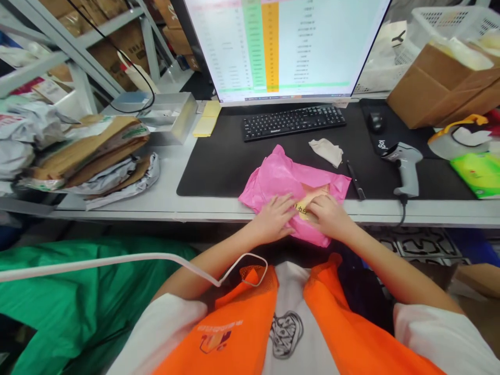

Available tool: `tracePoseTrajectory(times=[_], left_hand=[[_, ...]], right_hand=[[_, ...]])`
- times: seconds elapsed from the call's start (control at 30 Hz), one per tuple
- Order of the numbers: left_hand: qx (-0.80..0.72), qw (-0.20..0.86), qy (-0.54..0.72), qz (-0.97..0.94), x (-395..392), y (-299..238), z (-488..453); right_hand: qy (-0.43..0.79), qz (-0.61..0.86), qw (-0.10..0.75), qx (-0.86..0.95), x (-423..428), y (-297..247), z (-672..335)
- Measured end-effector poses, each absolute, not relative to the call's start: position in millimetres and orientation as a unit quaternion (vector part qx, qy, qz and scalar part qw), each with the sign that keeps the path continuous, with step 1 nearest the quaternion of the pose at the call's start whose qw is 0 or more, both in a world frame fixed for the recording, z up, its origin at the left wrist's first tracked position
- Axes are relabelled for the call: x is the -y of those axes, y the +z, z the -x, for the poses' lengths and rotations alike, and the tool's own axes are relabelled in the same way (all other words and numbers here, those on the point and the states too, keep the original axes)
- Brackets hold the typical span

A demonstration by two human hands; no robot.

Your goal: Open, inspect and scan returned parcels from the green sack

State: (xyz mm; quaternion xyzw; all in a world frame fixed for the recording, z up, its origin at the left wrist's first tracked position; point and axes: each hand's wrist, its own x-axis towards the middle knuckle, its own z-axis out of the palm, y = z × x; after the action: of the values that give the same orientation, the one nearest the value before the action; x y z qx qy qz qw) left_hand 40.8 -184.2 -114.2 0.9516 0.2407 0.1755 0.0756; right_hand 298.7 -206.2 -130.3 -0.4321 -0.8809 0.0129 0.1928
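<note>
A pink plastic mailer bag (273, 177) lies at the desk's front edge, its near end hanging over it. On its near part is a yellow label (303, 205) with dark print, partly hidden by my fingers. My left hand (276, 219) rests on the bag just left of the label, fingers stretched out and flat. From the right, my right hand (330, 213) has its fingers curled and pressed together at the label's right side. What the fingertips pinch is partly covered, but it appears to be the label's edge.
Behind the bag are a keyboard (292, 122) and a monitor (289, 47). A crumpled pale scrap (327, 151), a pen (355, 180) and a barcode scanner (406, 166) lie to the right. Stacked parcels (94, 156) stand left. A white cable (156, 256) crosses before me.
</note>
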Motion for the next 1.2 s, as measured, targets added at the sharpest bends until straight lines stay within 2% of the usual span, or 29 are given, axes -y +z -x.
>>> tracePoseTrajectory(times=[0.23,0.33,0.5,0.8,1.03,1.2], left_hand=[[-0.127,0.080,0.200,-0.968,196,-119,-29],[-0.191,0.050,0.194,-0.961,206,-118,-15],[-0.351,0.027,0.096,-0.931,223,-110,14],[-0.417,0.045,-0.071,-0.905,250,-97,31],[-0.389,0.021,-0.034,-0.920,254,-105,26],[-0.349,-0.042,0.082,-0.933,244,-127,13]], right_hand=[[0.109,0.474,0.167,0.857,248,-129,-317],[0.123,0.474,0.157,0.857,247,-132,-314],[0.150,0.442,0.160,0.870,237,-137,-302],[0.145,0.411,0.186,0.881,228,-143,-294],[0.135,0.415,0.208,0.875,228,-148,-295],[0.138,0.393,0.290,0.861,237,-152,-296]])
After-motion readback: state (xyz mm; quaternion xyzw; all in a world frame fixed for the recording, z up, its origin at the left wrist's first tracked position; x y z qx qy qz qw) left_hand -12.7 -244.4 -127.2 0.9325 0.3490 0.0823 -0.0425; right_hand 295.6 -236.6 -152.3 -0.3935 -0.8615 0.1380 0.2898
